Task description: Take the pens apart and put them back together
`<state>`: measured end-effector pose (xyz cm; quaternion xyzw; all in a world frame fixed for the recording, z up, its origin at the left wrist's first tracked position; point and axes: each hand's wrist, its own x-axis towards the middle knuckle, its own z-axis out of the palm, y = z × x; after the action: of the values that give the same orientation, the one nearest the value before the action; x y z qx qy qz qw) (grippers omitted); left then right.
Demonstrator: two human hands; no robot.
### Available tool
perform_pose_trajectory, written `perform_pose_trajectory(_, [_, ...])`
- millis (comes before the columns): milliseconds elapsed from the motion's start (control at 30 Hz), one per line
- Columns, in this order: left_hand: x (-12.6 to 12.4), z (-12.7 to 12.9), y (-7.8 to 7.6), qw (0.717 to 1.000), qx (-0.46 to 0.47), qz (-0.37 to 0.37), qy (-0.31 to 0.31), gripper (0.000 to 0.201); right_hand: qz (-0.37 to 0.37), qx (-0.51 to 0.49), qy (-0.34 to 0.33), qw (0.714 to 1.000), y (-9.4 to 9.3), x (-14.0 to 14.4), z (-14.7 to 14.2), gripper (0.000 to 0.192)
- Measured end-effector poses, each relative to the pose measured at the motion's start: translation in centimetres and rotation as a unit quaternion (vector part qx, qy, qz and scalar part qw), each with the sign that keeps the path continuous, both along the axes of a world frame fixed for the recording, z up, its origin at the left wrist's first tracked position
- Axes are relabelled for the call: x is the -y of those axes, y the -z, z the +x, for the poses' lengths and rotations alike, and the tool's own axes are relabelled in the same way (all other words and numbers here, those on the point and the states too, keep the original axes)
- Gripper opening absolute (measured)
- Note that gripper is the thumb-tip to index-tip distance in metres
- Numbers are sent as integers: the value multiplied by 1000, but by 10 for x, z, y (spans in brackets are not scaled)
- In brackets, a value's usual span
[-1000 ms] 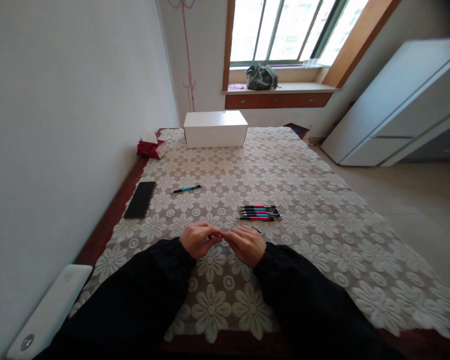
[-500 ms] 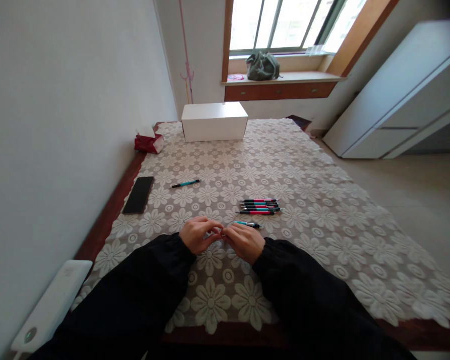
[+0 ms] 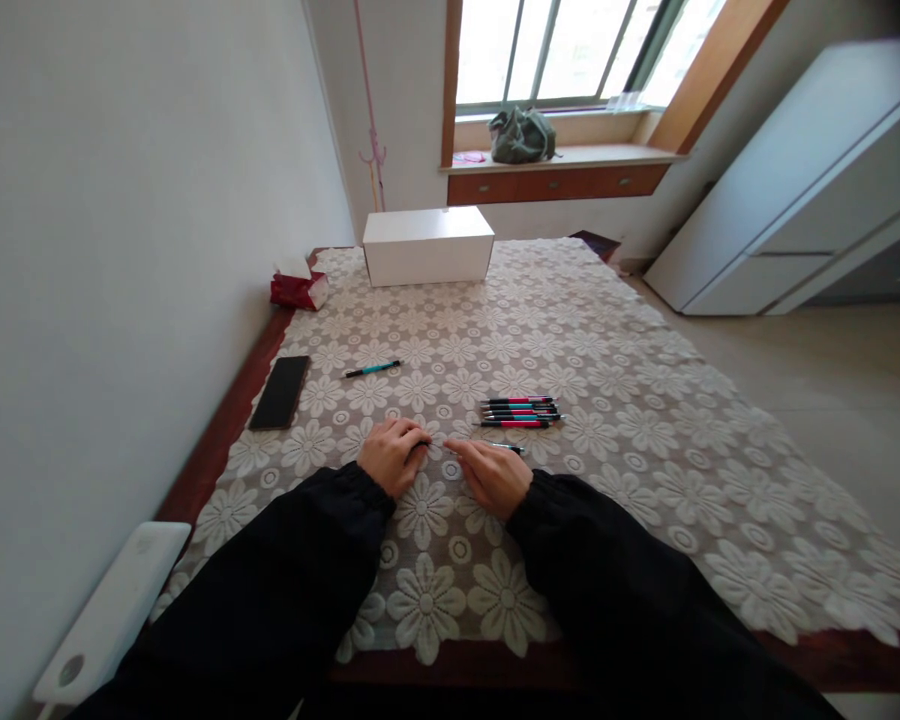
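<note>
Right hand (image 3: 495, 474) grips pen (image 3: 508, 447), long axis left-right, tip poking right of fingers. Left hand (image 3: 391, 456) curled, contents hidden; pen row (image 3: 520, 411) lies upper right

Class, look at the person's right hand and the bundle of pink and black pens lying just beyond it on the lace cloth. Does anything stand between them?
Only one thing: a teal pen lies at the right hand, before the pink and black pens. Otherwise there is just lace tablecloth.

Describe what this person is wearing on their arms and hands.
Both arms are in long, loose black sleeves gathered at the wrists. The left hand and right hand are bare: no gloves, rings or watch visible, and no markings on the fabric.
</note>
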<state>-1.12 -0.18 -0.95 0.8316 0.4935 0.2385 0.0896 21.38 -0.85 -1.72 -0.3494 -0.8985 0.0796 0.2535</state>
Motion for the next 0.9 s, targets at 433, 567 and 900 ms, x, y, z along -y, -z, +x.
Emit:
perform_pose_trajectory(433, [-1, -1, 3, 990, 44, 12, 132, 19, 14, 27, -6, 1000, 4, -3, 1, 22])
perform_pose_trajectory(567, [0, -2, 4, 988, 64, -3, 139, 18, 5, 0, -24, 1000, 6, -3, 1, 19])
perform_pose_trajectory(900, [2, -1, 1, 983, 102, -5, 151, 19, 8, -30, -41, 999, 1, -1, 0, 19])
